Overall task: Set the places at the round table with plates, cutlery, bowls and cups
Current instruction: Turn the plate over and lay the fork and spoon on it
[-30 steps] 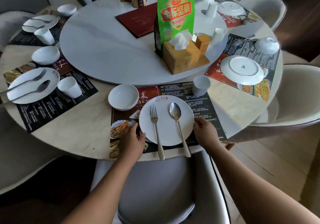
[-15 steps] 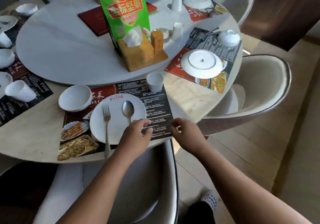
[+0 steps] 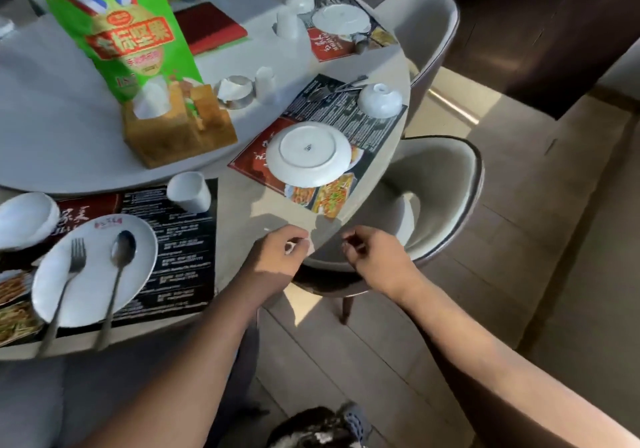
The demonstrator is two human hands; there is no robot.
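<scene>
Left hand [image 3: 277,253], right hand [image 3: 374,253] hovered at round table [image 3: 249,205] edge, fingers loosely curled, gripping nothing. Near place looked finished: fork [image 3: 65,281], spoon [image 3: 117,267] on plate [image 3: 93,295], cup [image 3: 188,191], bowl [image 3: 26,219] beside. I judged step in hand: starting next place. There: inverted plate [image 3: 306,153], inverted bowl [image 3: 379,101], loose cutlery [image 3: 341,87] beyond (cup unclear). Next move: flip plate upright.
</scene>
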